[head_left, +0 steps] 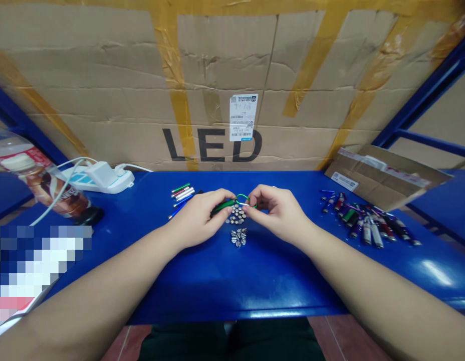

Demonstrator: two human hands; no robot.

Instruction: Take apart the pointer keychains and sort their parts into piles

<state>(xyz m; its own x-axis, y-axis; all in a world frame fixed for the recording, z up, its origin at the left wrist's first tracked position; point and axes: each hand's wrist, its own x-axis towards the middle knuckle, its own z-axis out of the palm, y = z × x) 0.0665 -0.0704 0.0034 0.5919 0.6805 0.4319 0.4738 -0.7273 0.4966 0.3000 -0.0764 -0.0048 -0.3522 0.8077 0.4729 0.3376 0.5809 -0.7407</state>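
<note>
My left hand [202,215] is closed around a small green flashlight [222,206] over the middle of the blue table. My right hand [275,208] pinches the green carabiner [241,196] at the flashlight's end. Below them lie a group of button cells [238,215] and, closer to me, a small heap of shiny metal pieces [239,236]. Beyond my left hand sits a row of coloured metal tubes [184,193], partly hidden by the hand.
On the right lies a pile of small flashlights [368,220] before an open cardboard box [383,175]. Bottles [48,185] and a white power strip [100,178] stand at the left. A large carton [135,100] marked LED backs the blue table [232,288].
</note>
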